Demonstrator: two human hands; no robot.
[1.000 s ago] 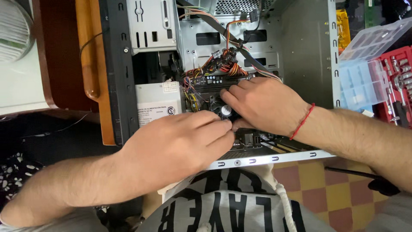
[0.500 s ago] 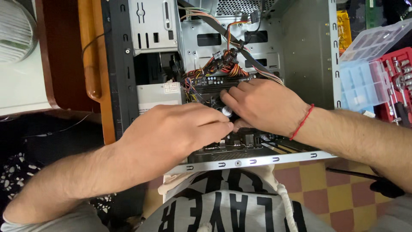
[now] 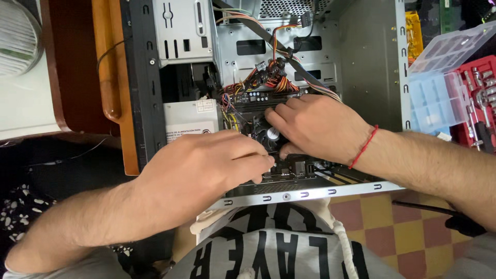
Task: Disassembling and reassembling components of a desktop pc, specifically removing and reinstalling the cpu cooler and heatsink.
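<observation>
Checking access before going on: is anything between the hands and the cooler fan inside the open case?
Nothing visible does. Both the left hand and right hand already have fingers at the cooler fan; the cable bundle lies beyond it.

- The floor (image 3: 408, 227) is tiled in a checker of dull red and yellow squares, showing at the lower right, near the person's lap.
- An open computer case (image 3: 372, 67) lies on its side, its metal rim nearest the person; whether it rests on the floor or on something lower cannot be told.
- A black-handled tool (image 3: 454, 219) lies across the tiles at the right.
- Right of the case sit a clear plastic compartment box (image 3: 439, 88) and a red socket set tray (image 3: 478, 98), touching each other.
- Left of the case stands brown wooden furniture (image 3: 108, 67).
</observation>
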